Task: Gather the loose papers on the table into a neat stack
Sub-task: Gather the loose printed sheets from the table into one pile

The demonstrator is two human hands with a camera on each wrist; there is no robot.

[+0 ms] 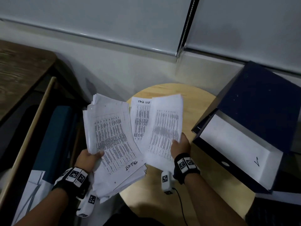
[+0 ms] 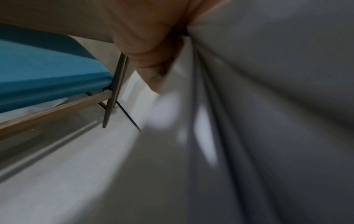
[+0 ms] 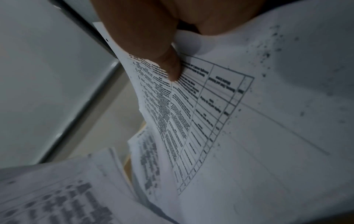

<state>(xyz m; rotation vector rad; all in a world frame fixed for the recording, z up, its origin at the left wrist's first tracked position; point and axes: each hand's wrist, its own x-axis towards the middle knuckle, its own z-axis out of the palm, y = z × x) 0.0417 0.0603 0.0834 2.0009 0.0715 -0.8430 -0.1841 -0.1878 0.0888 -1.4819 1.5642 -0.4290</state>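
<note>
- Pale wall [image 1: 114,66] and a window blind [image 1: 97,18] stand behind a small round wooden table [image 1: 200,111], seen from above in the head view.
- The left hand [image 1: 88,158] grips a thick, uneven stack of papers [image 1: 112,144] at its lower left edge, thumb on the top sheet and fingers beneath; the stack is lifted and hangs partly past the table's left rim.
- "TASK LIST" is handwritten upside down near the stack's lower end.
- In the left wrist view the papers fill the right side as a blur, so the fingers under them are hard to make out.
- The right hand [image 1: 180,148] pinches a smaller bundle of printed sheets [image 1: 166,126] by its near right corner; the right wrist view shows the thumb [image 3: 168,65] pressed on a printed grid.
- One more sheet headed "TASK LIST" [image 1: 140,118] lies flat on the table, partly under both held bundles.
- A dark blue box file [image 1: 254,118] sits open at the table's right edge, its white inside showing.
- A blue padded chair [image 1: 53,137] stands left of the table, beside a dark wood desk [image 1: 21,70].
</note>
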